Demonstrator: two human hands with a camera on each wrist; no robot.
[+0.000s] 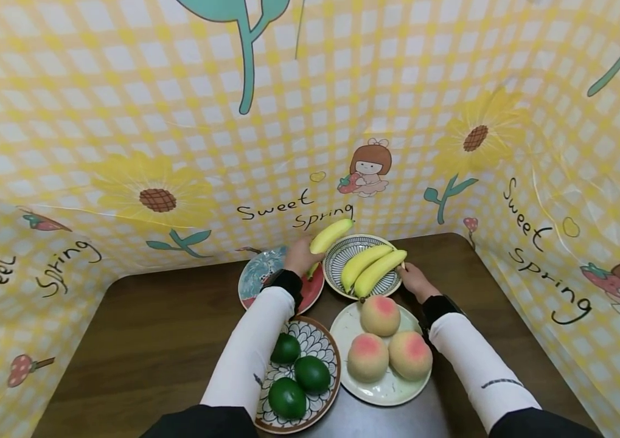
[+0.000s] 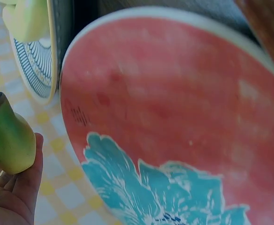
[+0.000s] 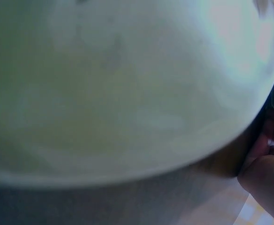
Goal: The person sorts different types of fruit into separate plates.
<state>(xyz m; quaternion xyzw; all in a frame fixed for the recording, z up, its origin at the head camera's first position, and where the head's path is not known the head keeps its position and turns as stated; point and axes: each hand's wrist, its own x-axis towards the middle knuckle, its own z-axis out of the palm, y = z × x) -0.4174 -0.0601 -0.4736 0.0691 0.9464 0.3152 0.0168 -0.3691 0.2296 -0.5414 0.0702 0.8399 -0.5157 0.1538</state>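
Observation:
My left hand (image 1: pixel 303 254) grips a yellow banana (image 1: pixel 331 235) by its lower end, above the gap between the red-and-blue plate (image 1: pixel 257 277) and the blue-striped plate (image 1: pixel 342 249). In the left wrist view the banana's green end (image 2: pixel 8 136) lies in my palm (image 2: pixel 12 199), with the red plate (image 2: pixel 174 103) close below. Two more bananas (image 1: pixel 371 269) lie in the striped plate. My right hand (image 1: pixel 407 275) sits at that plate's right rim, by the nearer banana's tip. Its fingers (image 3: pixel 263 171) look curled, but their grip is hidden.
Near me stand a patterned plate (image 1: pixel 320 344) with three green fruits (image 1: pixel 299 372) and a white plate (image 1: pixel 381 392) with three peaches (image 1: pixel 389 344). A checked yellow cloth wall (image 1: pixel 178 152) encloses the brown table (image 1: pixel 151 340) on three sides.

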